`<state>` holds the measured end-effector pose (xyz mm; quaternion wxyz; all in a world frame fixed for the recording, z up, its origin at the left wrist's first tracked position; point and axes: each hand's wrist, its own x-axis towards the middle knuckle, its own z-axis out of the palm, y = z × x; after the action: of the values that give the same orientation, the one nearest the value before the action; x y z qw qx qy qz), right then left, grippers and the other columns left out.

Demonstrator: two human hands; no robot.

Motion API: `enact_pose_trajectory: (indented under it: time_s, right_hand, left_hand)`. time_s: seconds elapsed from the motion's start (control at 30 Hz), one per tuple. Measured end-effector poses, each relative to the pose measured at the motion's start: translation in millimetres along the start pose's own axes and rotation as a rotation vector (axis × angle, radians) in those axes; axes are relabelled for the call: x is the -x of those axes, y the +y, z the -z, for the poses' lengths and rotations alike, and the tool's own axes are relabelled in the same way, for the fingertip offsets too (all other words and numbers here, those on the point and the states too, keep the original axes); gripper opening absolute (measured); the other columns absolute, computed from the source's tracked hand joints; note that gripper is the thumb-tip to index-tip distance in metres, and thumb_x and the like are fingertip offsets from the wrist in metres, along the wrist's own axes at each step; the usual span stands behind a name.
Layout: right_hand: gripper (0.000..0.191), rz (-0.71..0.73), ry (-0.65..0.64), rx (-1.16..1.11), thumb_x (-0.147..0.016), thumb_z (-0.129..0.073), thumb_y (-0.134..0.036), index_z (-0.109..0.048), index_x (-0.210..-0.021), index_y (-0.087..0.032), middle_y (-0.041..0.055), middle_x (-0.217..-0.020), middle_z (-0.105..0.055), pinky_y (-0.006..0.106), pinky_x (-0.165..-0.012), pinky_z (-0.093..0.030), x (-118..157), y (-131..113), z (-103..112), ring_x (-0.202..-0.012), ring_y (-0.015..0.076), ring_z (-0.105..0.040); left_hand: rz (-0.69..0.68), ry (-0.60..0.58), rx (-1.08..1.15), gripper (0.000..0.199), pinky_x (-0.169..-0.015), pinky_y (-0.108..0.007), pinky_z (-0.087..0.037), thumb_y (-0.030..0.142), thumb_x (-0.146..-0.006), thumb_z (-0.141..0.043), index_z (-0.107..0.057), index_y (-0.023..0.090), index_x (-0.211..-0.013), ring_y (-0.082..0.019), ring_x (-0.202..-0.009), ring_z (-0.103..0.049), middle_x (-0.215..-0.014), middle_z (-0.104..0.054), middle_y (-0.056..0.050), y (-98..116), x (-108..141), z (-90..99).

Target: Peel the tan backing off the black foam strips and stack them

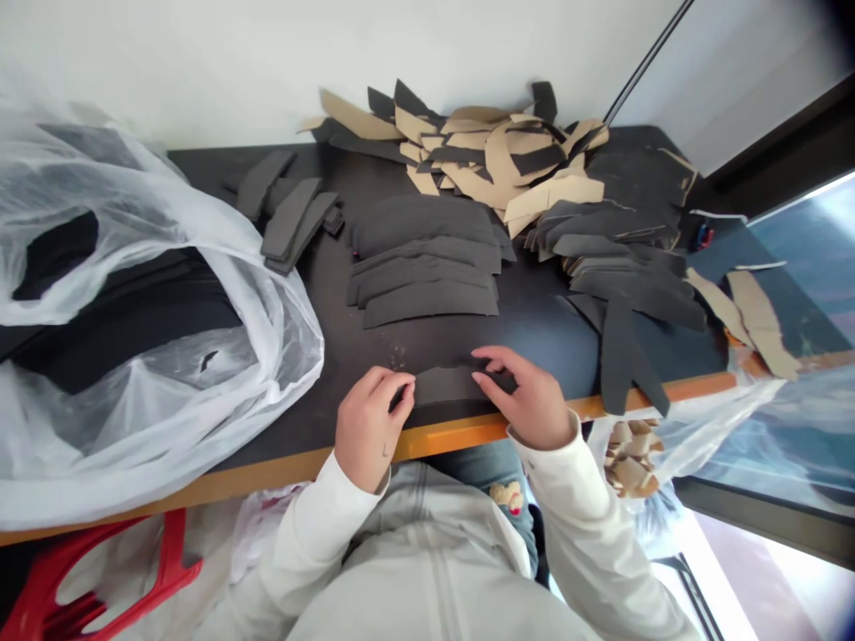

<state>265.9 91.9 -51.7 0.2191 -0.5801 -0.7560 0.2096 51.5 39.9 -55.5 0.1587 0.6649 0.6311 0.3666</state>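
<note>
A dark curved strip [446, 385] of flat sheet material lies at the front edge of the black table, between my hands. The thumb and forefinger of my left hand [367, 427] pinch its left end. Over the strip's right end is my right hand [534, 401], thumb and forefinger apart, the thumb tip at the strip. Just beyond, similar dark strips [431, 298] lie in an overlapping, fanned stack.
A white plastic bag [287, 347] of black material covers the left side. Smaller dark pieces [294, 223] lie beside it. Brown and black offcuts [500, 151] pile against the wall. More dark strips [628, 267] lie right, some overhanging the orange edge. A red chair [170, 552] stands below.
</note>
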Motion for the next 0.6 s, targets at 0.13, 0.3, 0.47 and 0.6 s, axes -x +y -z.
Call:
enact_pose_trajectory:
  time_s: [0.13,0.3,0.47,0.6]
  right_hand:
    - [0.037,0.216,-0.069,0.117,-0.094,-0.045,-0.02,-0.067,-0.12,-0.037,-0.0006,-0.089,-0.064,0.019,-0.061,-0.044,2.8,1.4,0.6,-0.073,0.009,-0.063]
    - [0.042,0.323,-0.101,0.227,-0.092,-0.047,-0.014,-0.068,-0.115,-0.042,-0.0006,-0.087,-0.063,0.017,-0.059,-0.045,0.0,8.9,-0.5,-0.071,0.0079,-0.063]
    - [0.042,0.309,-0.138,0.219,-0.091,-0.048,-0.015,-0.067,-0.116,-0.043,-0.0014,-0.089,-0.063,0.016,-0.063,-0.048,-4.8,12.1,-3.5,-0.075,0.0078,-0.064]
    - [0.043,0.304,-0.143,0.223,-0.091,-0.047,-0.014,-0.067,-0.116,-0.043,-0.0016,-0.087,-0.063,0.016,-0.062,-0.048,-6.7,11.1,-3.7,-0.074,0.0077,-0.065]
  left_hand:
    - [-0.015,-0.001,-0.028,0.011,-0.075,-0.025,-0.048,0.014,-0.09,-0.057,-0.066,0.02,-0.09,-0.014,-0.076,-0.062,-0.084,-0.064,-0.001,-0.2,0.9,-0.2]
    - [-0.036,-0.004,-0.12,0.011,-0.073,-0.028,-0.048,0.016,-0.091,-0.053,-0.063,0.02,-0.094,-0.017,-0.077,-0.063,-0.084,-0.062,-0.002,-1.1,5.0,-2.7]
    - [0.006,0.032,-0.266,0.02,-0.064,-0.029,-0.047,0.028,-0.094,-0.047,-0.057,0.018,-0.108,-0.018,-0.07,-0.063,-0.082,-0.062,-0.002,-3.7,3.8,6.6]
    - [0.105,-0.044,-0.246,0.029,-0.058,-0.026,-0.043,0.038,-0.095,-0.046,-0.055,0.02,-0.074,-0.014,-0.059,-0.056,-0.067,-0.055,0.001,-6.4,1.3,27.6]
